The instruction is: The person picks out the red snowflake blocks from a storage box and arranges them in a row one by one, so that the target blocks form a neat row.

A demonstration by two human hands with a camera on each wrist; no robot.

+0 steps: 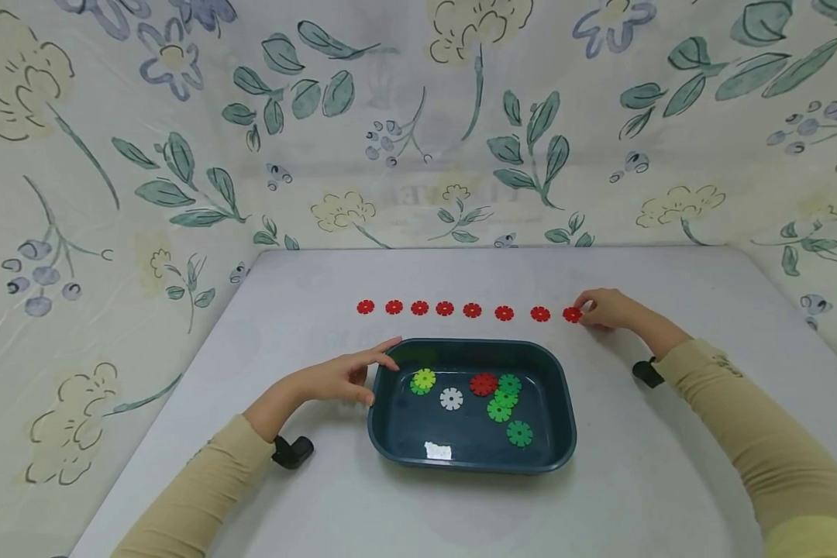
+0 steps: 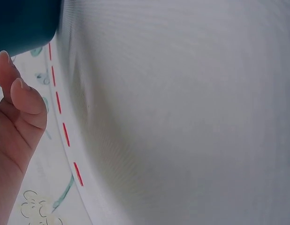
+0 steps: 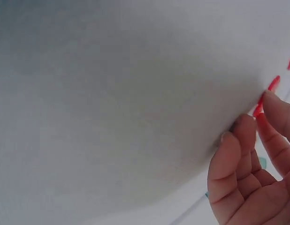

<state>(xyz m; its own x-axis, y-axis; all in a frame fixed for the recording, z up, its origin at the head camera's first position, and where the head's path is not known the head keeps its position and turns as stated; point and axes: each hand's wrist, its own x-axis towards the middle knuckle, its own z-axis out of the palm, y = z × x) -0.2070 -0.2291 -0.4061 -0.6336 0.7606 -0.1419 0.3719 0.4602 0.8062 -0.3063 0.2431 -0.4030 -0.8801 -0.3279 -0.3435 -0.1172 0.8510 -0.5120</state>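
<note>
At the right end of a row of red notched plastic discs (image 1: 504,313), my right hand (image 1: 608,310) pinches one red disc (image 1: 571,315) at the table surface. Thumb and index finger are on that disc (image 3: 274,84) in the right wrist view, the other fingers curled below. My left hand (image 1: 345,376) holds the left rim of a dark teal tray (image 1: 474,457), one finger reaching over the edge. The left wrist view shows curled fingers of this hand (image 2: 20,108) beside the tray wall (image 2: 27,23). Inside the tray lie green discs (image 1: 519,434), a white disc (image 1: 451,399), a yellow-green disc (image 1: 425,378) and red ones (image 1: 483,384).
The tray stands on a white table (image 1: 307,496), nearer to me than the row of discs. A floral-patterned cloth (image 1: 404,194) rises behind the table and along both sides. Black wrist devices (image 1: 293,452) hang under both sleeves.
</note>
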